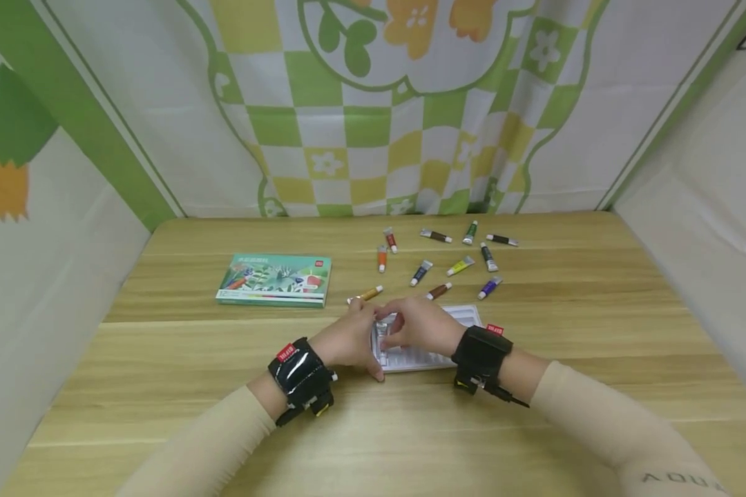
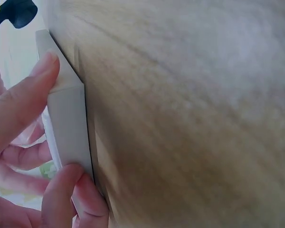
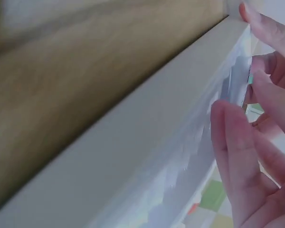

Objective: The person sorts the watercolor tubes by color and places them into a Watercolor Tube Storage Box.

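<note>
A white slotted plastic tray (image 1: 466,317) lies on the table in front of me. My left hand (image 1: 348,336) grips its left end, thumb at the near corner and fingers along the side wall (image 2: 69,123). Over the tray's left part, my right hand (image 1: 424,323) has its thumb and index finger curled around a silver-white paint tube (image 1: 383,355) at the leftmost slot. The right hand covers much of the tray. In the right wrist view, two other fingers (image 3: 232,128) hang beside the slots. A golden-yellow paint tube (image 1: 370,293) lies just beyond the left hand.
Several paint tubes lie scattered behind the tray, among them orange (image 1: 382,258), yellow (image 1: 461,266), purple (image 1: 490,287) and green (image 1: 470,232) ones. A turquoise illustrated paint box (image 1: 275,279) lies to the left. A patterned curtain (image 1: 373,138) hangs behind the wooden table (image 1: 180,345).
</note>
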Motion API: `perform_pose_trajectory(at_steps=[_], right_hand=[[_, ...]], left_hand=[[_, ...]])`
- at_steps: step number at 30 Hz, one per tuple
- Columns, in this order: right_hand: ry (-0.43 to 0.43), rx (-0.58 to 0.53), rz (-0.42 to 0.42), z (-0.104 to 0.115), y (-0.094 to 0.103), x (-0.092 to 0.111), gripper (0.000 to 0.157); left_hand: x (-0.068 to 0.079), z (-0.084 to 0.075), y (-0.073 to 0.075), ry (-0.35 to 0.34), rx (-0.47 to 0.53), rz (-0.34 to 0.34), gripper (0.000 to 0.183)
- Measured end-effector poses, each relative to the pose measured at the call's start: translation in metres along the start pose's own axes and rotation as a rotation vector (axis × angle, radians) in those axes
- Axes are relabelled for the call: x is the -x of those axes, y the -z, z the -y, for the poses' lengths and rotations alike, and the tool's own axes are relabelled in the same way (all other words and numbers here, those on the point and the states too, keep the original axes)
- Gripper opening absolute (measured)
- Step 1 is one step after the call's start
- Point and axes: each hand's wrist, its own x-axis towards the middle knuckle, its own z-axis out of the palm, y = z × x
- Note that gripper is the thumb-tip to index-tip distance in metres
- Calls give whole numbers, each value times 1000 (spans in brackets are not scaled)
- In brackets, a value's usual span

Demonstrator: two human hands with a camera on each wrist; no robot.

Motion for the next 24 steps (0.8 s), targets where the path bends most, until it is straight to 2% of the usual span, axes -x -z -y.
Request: perform_pose_trajectory(at_steps=[6, 13, 20, 24], right_hand=[[116, 141, -35, 0, 0, 6, 33], [165, 265, -34, 4, 1, 7, 28], [130, 244, 22, 11, 2, 2, 22], [173, 258, 49, 11, -2, 1, 19]], left_hand=[[-4, -3, 2, 8, -8, 6, 116], [-7, -6, 3, 2, 11, 7, 117], [-4, -7, 2, -3, 53, -14, 116], [-1, -6, -2, -24, 51, -27, 111]])
